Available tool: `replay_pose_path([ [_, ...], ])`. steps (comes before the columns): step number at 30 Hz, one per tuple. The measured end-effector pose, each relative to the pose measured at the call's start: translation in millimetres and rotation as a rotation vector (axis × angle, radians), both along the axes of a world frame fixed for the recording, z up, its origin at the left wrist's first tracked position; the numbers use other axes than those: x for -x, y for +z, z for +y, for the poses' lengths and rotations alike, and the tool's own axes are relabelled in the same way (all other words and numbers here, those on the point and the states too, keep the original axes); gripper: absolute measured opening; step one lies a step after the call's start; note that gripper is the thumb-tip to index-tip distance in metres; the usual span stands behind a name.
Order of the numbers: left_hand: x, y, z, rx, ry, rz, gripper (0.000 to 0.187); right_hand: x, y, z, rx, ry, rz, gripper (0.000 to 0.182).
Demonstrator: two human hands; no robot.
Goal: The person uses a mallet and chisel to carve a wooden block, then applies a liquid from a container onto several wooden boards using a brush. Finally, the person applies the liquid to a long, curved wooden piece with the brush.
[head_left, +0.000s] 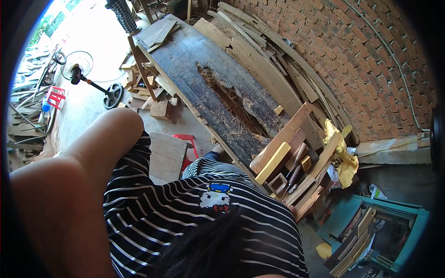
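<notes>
Neither of my hands can be made out. A large bare limb (92,157), bent and blurred at its near end, fills the left side. My striped shirt (185,199) covers the lower middle. Just past the shirt, a small patch of skin shows by the wood pieces; what part it is cannot be told. Beside it, a yellowish wood block (273,163), a plank (280,139) and dark-handled tools (296,169) lie together at the near end of a long dark slab (185,60). The slab has a rough, split hollow along its middle.
Boards (259,60) lean along the brick wall (371,65). A fan (76,74), a red stool (56,97) and wood offcuts (160,110) stand left. A teal frame (343,213) holding wood strips is lower right. Another person's checked trousers (121,16) show at the top.
</notes>
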State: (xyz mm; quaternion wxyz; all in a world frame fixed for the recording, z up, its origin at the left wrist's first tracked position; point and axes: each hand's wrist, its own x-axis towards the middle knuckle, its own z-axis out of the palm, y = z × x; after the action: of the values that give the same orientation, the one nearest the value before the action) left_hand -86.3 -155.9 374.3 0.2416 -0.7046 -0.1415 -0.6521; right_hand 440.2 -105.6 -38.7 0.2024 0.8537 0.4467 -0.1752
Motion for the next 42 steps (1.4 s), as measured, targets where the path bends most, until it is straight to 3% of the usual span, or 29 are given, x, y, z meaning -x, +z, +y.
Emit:
replay_pose_path([
  [10, 8.8, 1.3, 2.9, 0.008, -0.011, -0.012, 0.040, -7.1, -0.3, -5.3, 0.002, -0.002, -0.001, 0.059],
  [14, 57.3, 8.0, 28.6, 0.090, 0.142, -0.165, 0.041, -8.0, -1.8, -5.3, 0.000, -0.007, 0.001, 0.059],
  [18, 152.1, -8.7, 105.2, 0.710, 0.510, -0.433, 0.042, -6.3, -4.0, -6.4, -0.006, -0.028, 0.001, 0.059],
  [21, 225.2, -41.3, 170.0, 1.333, 0.709, -0.325, 0.042, -4.6, -3.6, -5.1, -0.005, -0.041, -0.002, 0.059],
  [22, 228.5, -50.2, 194.3, 1.403, 0.871, -0.350, 0.053, -3.3, -3.8, -3.4, -0.003, -0.040, 0.002, 0.059],
  [23, 228.9, -61.2, 207.6, 1.309, 0.801, -0.386, 0.059, -3.5, -4.2, -3.2, -0.001, -0.041, 0.004, 0.059],
  [26, 246.2, -77.2, 223.7, 1.390, 0.971, -0.310, 0.060, -2.1, -4.2, -3.4, 0.007, -0.052, 0.005, 0.059],
  [33, 210.4, -76.2, 221.6, 1.424, 0.877, -0.283, 0.062, -0.6, -0.6, -0.7, 0.017, -0.066, 0.003, 0.060],
  [34, 198.2, -80.3, 220.6, 1.346, 0.934, -0.297, 0.046, -0.9, 0.4, -2.0, 0.024, -0.067, 0.005, 0.060],
  [35, 215.1, -105.2, 229.3, 1.290, 1.009, -0.379, 0.054, -1.2, 0.6, -1.4, 0.030, -0.068, 0.004, 0.060],
  [37, 223.0, -157.7, 236.0, 1.384, 1.162, -0.284, 0.054, -2.2, 2.1, -1.4, 0.045, -0.071, 0.006, 0.060],
  [38, 181.0, -167.1, 221.0, 1.377, 1.203, -0.192, 0.051, -1.9, 3.2, 0.0, 0.053, -0.072, 0.004, 0.060],
  [39, 157.8, -199.5, 209.8, 1.589, 1.148, -0.188, 0.047, -0.6, 4.3, 1.0, 0.061, -0.075, 0.001, 0.060],
  [40, 162.4, -281.3, 204.9, 1.398, 1.194, -0.070, 0.041, 0.7, 6.8, 1.8, 0.068, -0.072, -0.001, 0.060],
  [41, 130.5, -320.2, 185.2, 1.882, 1.014, -0.189, 0.037, 3.4, 13.9, 4.8, 0.082, -0.071, -0.004, 0.060],
  [42, 106.9, -403.2, 157.2, 1.900, 1.018, -0.052, 0.034, 8.7, 26.5, 5.3, 0.064, -0.030, 0.024, 0.062],
])
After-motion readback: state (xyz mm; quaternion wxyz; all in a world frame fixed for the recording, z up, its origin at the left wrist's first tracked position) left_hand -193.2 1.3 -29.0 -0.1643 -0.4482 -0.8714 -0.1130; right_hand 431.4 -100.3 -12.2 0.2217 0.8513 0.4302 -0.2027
